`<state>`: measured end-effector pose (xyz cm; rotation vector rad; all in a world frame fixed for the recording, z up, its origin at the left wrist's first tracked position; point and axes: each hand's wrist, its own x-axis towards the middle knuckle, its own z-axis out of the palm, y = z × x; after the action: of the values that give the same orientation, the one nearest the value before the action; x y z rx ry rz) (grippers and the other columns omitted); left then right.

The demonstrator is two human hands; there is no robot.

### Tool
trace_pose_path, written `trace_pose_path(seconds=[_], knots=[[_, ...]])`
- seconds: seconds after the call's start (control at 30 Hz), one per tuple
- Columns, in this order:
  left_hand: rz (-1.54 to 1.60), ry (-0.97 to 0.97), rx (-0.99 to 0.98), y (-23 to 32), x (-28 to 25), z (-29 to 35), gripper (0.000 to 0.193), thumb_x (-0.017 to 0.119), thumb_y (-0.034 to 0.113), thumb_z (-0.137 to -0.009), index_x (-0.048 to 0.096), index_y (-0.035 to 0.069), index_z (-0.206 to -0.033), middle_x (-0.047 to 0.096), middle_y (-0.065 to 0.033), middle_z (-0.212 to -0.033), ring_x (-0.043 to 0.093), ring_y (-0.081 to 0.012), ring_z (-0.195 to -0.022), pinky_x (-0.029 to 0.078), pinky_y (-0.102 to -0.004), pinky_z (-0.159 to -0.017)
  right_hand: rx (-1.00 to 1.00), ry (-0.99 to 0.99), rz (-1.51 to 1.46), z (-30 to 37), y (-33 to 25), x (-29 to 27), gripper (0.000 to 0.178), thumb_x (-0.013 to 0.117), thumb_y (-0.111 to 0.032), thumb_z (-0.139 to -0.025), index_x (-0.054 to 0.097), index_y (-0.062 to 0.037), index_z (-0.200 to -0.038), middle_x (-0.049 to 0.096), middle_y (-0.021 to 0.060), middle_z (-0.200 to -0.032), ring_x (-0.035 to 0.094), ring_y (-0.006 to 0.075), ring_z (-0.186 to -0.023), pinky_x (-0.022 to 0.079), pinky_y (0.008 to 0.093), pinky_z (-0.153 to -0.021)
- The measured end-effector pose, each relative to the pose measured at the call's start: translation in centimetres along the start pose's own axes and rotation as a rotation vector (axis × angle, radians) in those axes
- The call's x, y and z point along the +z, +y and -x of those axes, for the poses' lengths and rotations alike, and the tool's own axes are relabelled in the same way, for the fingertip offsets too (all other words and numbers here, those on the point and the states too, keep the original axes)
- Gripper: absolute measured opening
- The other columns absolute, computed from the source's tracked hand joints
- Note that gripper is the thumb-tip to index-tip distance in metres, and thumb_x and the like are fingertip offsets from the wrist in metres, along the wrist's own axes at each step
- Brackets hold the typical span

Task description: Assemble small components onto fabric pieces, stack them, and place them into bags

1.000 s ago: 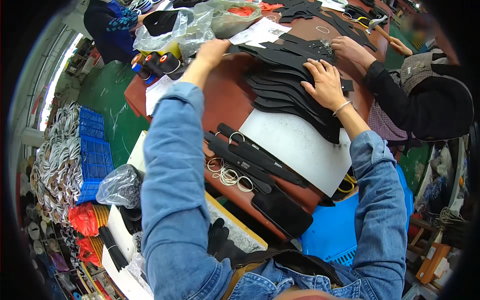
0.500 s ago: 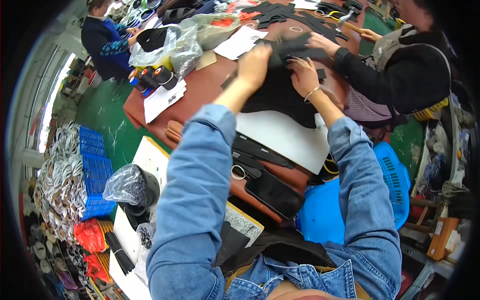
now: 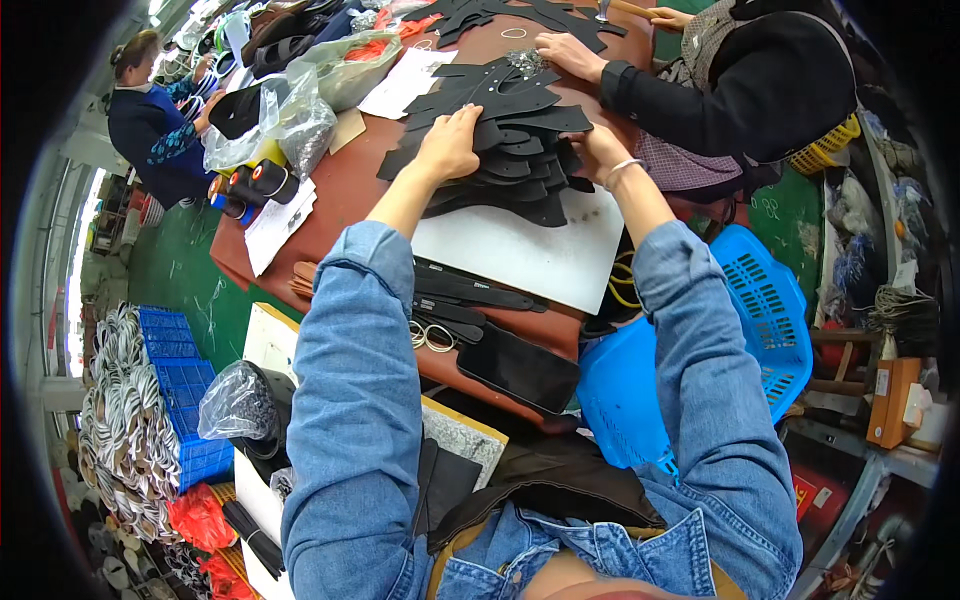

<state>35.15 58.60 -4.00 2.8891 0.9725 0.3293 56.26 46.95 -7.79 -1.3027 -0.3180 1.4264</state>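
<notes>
A loose pile of black cut pieces (image 3: pixel 505 170), flat and shaped like shoe parts, lies on a white board (image 3: pixel 570 240) in front of me. My left hand (image 3: pixel 450 147) rests on the pile's left side, its fingers stretched over the upper pieces. At the right edge, my right hand (image 3: pixel 602 152) has its fingers closed around the corner of a black piece; part of its grip is hidden. Further black pieces spread beyond the pile on the brown-red table cover (image 3: pixel 350 180).
Another person's hand (image 3: pixel 570 52) reaches over the table's far right. Thread spools (image 3: pixel 270 182) and papers (image 3: pixel 278 228) lie left. Black strips (image 3: pixel 470 290) and a rubber-band-like ring (image 3: pixel 438 338) lie near me. A blue basket (image 3: pixel 625 390) stands right. One more person (image 3: pixel 150 130) works at far left.
The black pieces, dark and blurred under my hands before, now lie as a spread, layered pile. My left hand has come down onto it, and the view has shifted right.
</notes>
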Motion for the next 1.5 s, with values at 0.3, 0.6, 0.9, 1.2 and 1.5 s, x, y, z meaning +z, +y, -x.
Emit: trace_pose_path(seconds=[0.3,0.6,0.9,1.2,1.5], knots=[[1.006,-0.331,-0.321,0.5,-2.2,-2.0,0.082,0.046,0.055,-0.081,0.018,0.009,-0.142,0.016,-0.016,-0.147,0.016,-0.0275,-0.135,0.012,-0.0383,-0.109,-0.511,-0.818,0.689,-6.5,-5.2,-2.0,0.01,0.051,-0.019,-0.085,0.057,-0.0134,-0.079,0.05,-0.0041,-0.064,0.047,0.0047,-0.054,0.036,0.0199,-0.045],[0.524,-0.071,-0.488,2.8,0.8,-2.4,0.066,0.035,0.067,-0.082,0.036,0.03,-0.136,0.017,-0.023,-0.143,0.012,-0.0444,-0.131,0.011,-0.0565,-0.104,-0.235,-0.115,-0.087,0.0,-0.3,3.4,0.03,0.045,-0.022,-0.092,0.058,0.0018,-0.105,0.063,0.008,-0.104,0.059,0.0157,-0.094,0.048,0.0268,-0.079],[0.4,0.182,-0.446,4.4,3.6,0.1,0.085,0.041,0.063,-0.082,0.018,0.005,-0.14,0.015,-0.0195,-0.145,0.007,-0.0394,-0.133,0.004,-0.0589,-0.104,-0.336,-0.16,-0.327,-2.8,1.0,5.7,0.03,0.044,-0.022,-0.092,0.058,0.0011,-0.105,0.062,0.0076,-0.105,0.058,0.0144,-0.095,0.046,0.0269,-0.082],[0.225,0.585,-0.293,6.9,2.0,5.4,0.098,0.062,0.052,-0.074,0.009,0.001,-0.139,0.004,-0.0252,-0.144,0.004,-0.0474,-0.132,0.009,-0.0692,-0.096,-0.472,-0.222,-0.443,-2.9,-0.3,8.8,0.03,0.043,-0.022,-0.092,0.058,0.0003,-0.105,0.061,0.0072,-0.107,0.057,0.013,-0.097,0.044,0.027,-0.084],[0.013,0.895,-0.002,8.7,-12.7,16.2,0.097,0.069,0.038,-0.072,0.012,-0.007,-0.136,0.002,-0.0337,-0.141,0.006,-0.0519,-0.129,0.01,-0.0547,-0.105,-0.538,-0.571,-0.535,7.1,0.7,16.8,0.03,0.042,-0.022,-0.093,0.058,-0.0004,-0.105,0.06,0.0068,-0.109,0.056,0.0117,-0.099,0.043,0.0271,-0.086]])
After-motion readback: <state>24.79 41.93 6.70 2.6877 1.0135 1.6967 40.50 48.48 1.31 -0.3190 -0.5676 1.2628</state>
